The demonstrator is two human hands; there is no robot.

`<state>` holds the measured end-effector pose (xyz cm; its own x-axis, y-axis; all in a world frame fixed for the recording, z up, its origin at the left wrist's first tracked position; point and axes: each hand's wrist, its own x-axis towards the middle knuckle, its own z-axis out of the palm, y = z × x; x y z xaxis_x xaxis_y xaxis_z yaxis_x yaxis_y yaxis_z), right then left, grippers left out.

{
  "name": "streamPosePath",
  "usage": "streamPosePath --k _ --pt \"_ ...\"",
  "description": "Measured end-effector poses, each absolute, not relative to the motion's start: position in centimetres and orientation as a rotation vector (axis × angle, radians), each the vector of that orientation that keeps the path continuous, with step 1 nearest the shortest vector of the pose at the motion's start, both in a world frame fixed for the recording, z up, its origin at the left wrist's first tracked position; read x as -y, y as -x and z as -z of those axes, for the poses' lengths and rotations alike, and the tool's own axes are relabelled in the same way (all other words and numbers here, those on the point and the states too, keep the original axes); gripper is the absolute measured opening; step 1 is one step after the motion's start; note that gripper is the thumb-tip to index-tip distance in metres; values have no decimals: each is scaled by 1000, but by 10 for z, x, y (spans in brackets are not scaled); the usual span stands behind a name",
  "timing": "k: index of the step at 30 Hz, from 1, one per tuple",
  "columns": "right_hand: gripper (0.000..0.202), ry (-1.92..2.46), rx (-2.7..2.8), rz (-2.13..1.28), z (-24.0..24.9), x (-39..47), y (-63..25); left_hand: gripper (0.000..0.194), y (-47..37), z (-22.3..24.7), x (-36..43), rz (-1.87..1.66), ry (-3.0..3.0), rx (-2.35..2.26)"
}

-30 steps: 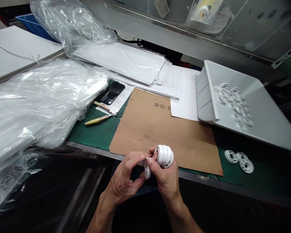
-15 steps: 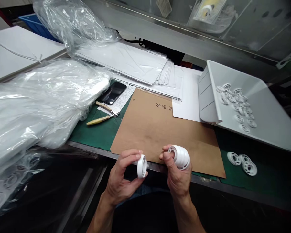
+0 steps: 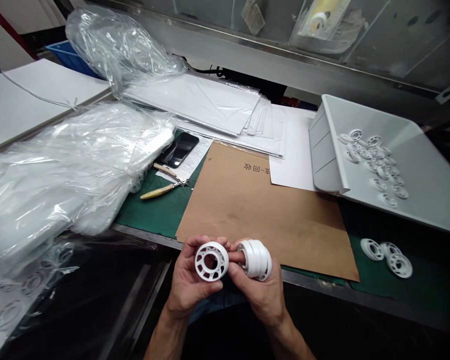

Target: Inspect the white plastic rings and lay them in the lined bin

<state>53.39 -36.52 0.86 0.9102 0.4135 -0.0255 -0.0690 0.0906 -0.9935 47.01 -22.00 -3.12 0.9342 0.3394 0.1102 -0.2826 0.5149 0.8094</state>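
My left hand (image 3: 185, 280) is closed around one white plastic ring (image 3: 201, 263), its slotted face turned toward me. Right beside it, my right hand (image 3: 264, 295) grips a short stack of white plastic rings (image 3: 255, 257), with a finger reaching through their centre. The fingertips of my right hand come up to the edge of the single ring. Both hands are above the front edge of a brown cardboard sheet (image 3: 262, 215). Three loose white rings (image 3: 399, 265) lie on the green mat to the right.
A grey bin (image 3: 330, 150) at the right holds several more rings. Wire cutters (image 3: 159, 191) and a black phone (image 3: 182, 149) lie left of the cardboard. Clear plastic bags (image 3: 78, 165) cover the left side. White sheets (image 3: 195, 102) are stacked at the back.
My hands have come together. The ring in my left hand has turned from edge-on to face me, and the stack in my right hand has moved left beside it.
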Motion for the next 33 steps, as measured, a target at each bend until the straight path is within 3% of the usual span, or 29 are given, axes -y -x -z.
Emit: streamPosePath --k 16,33 --pt "19 1386 381 -378 -17 365 -532 54 -475 32 218 -284 -981 -23" --pt "19 1428 341 -413 -12 361 -527 73 -473 20 215 -116 -879 -337"
